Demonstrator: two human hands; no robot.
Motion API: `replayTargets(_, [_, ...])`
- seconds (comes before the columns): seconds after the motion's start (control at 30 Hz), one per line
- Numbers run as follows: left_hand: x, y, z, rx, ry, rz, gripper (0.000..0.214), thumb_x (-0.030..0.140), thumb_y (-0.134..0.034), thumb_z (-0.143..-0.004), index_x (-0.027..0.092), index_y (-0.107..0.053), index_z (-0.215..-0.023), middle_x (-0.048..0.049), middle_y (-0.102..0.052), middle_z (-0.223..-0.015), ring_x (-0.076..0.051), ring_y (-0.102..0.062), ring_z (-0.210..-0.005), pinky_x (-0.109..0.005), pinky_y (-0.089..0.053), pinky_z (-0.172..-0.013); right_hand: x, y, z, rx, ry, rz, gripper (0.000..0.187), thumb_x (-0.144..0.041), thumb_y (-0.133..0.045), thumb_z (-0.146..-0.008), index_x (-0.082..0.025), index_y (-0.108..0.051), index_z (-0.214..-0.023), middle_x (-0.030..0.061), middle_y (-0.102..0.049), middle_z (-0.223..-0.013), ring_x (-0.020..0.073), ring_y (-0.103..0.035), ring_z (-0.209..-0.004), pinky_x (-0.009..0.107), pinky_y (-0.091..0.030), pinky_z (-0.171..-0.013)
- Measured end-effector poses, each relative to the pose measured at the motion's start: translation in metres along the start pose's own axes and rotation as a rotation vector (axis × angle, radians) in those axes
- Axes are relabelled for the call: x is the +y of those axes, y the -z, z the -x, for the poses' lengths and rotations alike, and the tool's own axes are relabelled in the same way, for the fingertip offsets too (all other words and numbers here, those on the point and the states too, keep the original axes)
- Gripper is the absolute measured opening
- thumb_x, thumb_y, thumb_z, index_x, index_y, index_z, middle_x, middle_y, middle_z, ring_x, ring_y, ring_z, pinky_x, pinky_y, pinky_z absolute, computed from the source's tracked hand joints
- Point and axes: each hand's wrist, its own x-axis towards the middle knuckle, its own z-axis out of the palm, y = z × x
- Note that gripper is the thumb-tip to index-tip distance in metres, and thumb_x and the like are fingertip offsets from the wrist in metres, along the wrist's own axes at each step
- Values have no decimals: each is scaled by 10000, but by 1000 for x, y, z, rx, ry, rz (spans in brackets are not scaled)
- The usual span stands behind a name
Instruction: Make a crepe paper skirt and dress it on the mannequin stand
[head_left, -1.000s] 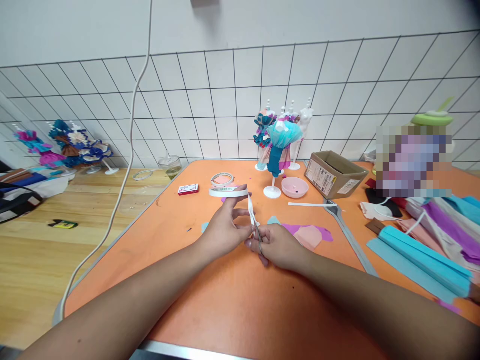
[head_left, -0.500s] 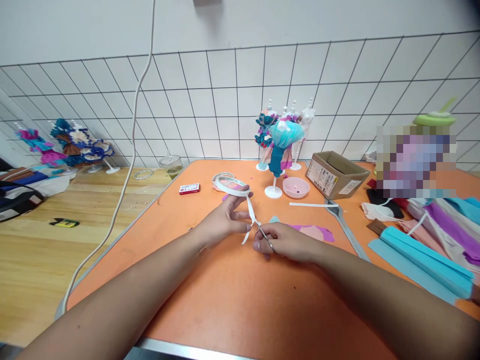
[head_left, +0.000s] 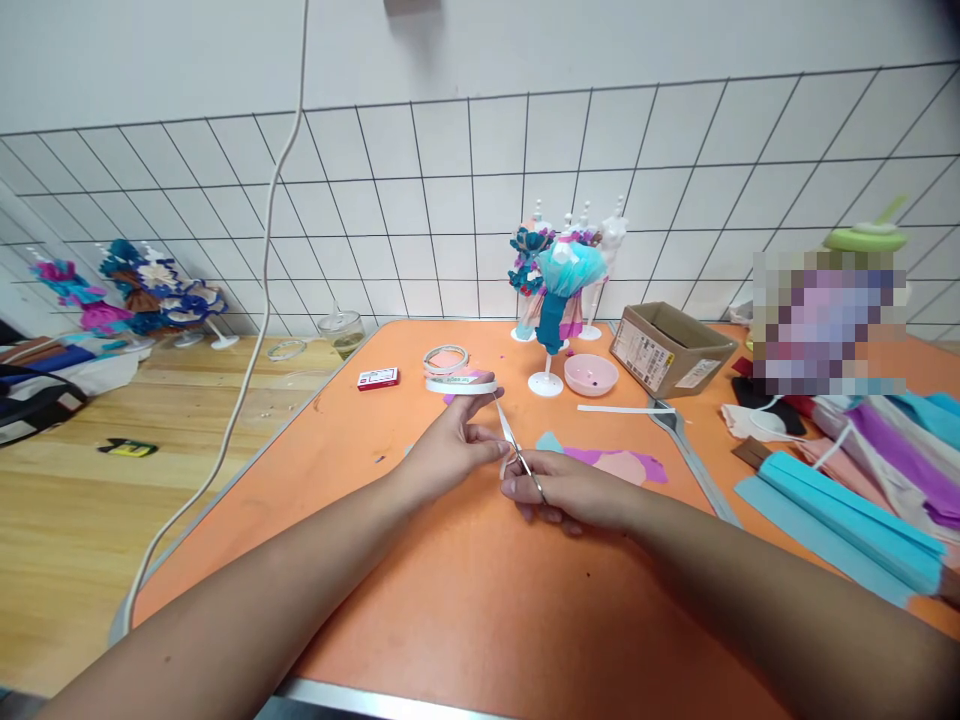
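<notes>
1. L hand (head_left: 448, 452): fingers part-curled, tape roll (head_left: 461, 385) held at fingertips, above orange table (head_left: 450, 600).
2. R hand (head_left: 571, 490): closed round small scissors (head_left: 530, 474); blades at tape strip (head_left: 504, 425) btwn hands.

tape roll (head_left: 461, 385): green print on the white band, too small to read
red box (head_left: 376, 378): white label, illegible
cardboard box (head_left: 670, 348): printed stickers, illegible

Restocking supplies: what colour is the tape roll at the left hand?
The tape roll is white; head view.
</notes>
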Motion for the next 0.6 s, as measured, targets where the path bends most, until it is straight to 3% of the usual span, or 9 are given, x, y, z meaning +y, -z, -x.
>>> replayTargets(0.17, [-5,-3,-2,108,-29,20,660,134,-672,-709,281,-450,-1312,-104,-344,-1470,-143,-594,-891,-347,-502,-801,3,-5,-3,62,-16,70,286,-488,-534,-828,-218,-470,-899,-16,-587,-724,61,-406,-442,144,-301,-313])
replayTargets(0.37, [-7,-4,-2,167,-61,0,752,140,-669,-711,312,-366,-1378,-114,-391,-1444,-95,-614,-753,-309,-501,-746,3,-8,-5,37,-38,61,295,-499,-517,-840,-219,-449,-901,-9,-632,-703,74,-482,-424,147,-346,-311])
replayTargets(0.6, [-4,-6,1,183,-111,-45,854,122,-661,-704,338,-275,-1436,-121,-441,-1402,-53,-563,-640,-287,-505,-697,1,-5,-5,-32,-80,-29,322,-507,-534,-830,-216,-435,-926,0,-667,-674,67,-474,-361,139,-298,-304])
